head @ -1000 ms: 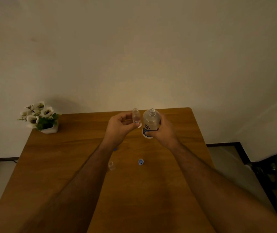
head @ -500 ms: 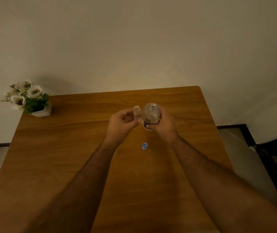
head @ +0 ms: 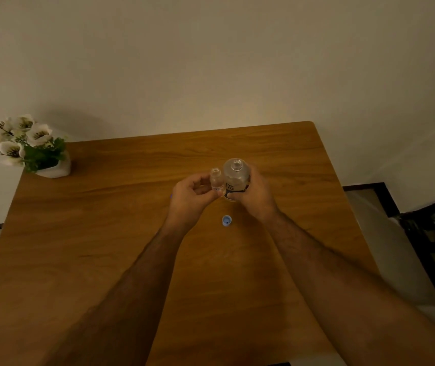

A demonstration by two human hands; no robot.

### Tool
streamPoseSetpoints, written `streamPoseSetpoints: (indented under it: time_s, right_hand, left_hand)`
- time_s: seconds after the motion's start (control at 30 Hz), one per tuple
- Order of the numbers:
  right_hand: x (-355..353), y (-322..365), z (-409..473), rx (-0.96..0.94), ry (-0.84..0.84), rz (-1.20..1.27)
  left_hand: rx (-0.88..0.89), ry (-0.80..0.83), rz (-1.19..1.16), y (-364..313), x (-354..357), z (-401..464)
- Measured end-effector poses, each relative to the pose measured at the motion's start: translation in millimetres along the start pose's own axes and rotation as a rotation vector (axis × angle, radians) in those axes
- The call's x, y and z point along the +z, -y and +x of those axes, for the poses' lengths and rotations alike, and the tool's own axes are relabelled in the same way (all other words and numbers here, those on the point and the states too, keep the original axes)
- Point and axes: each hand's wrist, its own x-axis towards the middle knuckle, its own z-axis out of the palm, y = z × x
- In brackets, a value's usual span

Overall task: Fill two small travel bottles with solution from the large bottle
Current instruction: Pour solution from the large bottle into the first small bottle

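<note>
Above the middle of the wooden table [head: 105, 233], my left hand [head: 191, 200] pinches a small clear travel bottle [head: 216, 178], uncapped and upright. Right beside it, my right hand [head: 256, 196] grips the large clear bottle [head: 236, 175] with a dark-lettered label; its mouth is open and it stands nearly upright. The two bottles almost touch. A blue cap [head: 227, 220] lies on the table just below the hands. The second small bottle is hidden, likely behind my left forearm.
A white pot of white flowers [head: 31, 151] stands at the table's far left corner. A pale wall rises behind the table. Dark furniture [head: 433, 233] sits on the floor to the right, beyond the table's edge.
The camera has tilted down, so the table sits higher in view. Both hands keep the same grip with the bottles side by side. The second small bottle seen earlier by my left arm is out of sight.
</note>
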Motion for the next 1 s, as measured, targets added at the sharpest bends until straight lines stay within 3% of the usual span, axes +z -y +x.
streamPoseSetpoints:
  time_s: [0.4, 0.6, 0.83, 1.0]
  right_hand:
    - [-10, 0, -8, 0.032, 0.072, -0.05]
    - [-39, -8, -29, -0.024, -0.106, -0.176]
    - [-60, -19, -58, -0.033, 0.153, 0.108]
    - [-59, -32, -70, 0.021, 0.197, 0.086]
  left_hand:
    - [-0.003, 0.019, -0.018, 12, 10, -6]
    - [-0.048, 0.055, 0.017, 24, 28, -14]
    - [-0.055, 0.107, 0.136, 49, 60, -19]
    - [-0.057, 0.14, 0.194, 68, 80, -19]
